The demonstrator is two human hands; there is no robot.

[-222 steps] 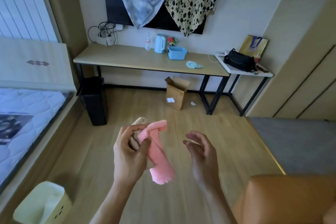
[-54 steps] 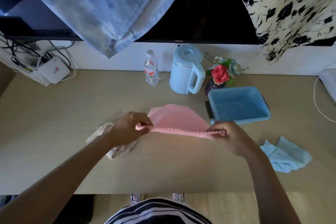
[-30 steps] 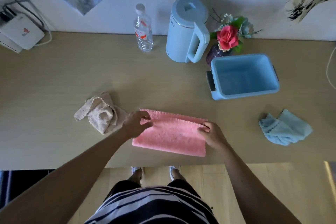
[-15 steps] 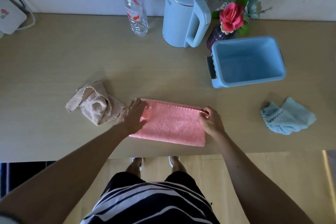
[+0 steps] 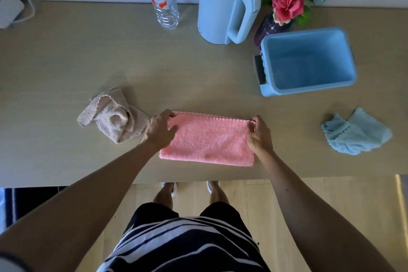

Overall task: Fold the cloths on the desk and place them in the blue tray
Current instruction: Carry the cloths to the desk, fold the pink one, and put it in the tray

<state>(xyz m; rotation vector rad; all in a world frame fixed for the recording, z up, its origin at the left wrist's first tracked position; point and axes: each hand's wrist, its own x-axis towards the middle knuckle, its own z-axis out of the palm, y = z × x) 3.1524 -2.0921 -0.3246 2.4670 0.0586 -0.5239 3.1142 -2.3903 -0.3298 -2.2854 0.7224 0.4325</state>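
Head view: pink cloth [image 5: 207, 140] lies folded flat near the desk's [image 5: 66, 68] front edge, long axis running left to right. Left hand [image 5: 159, 129] and right hand [image 5: 259, 134] pinch its far corners. Blue tray [image 5: 308, 89] sits well apart, far right.

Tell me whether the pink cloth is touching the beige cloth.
Cannot tell. In the head view the left hand covers the spot where the pink cloth and the beige cloth would meet.
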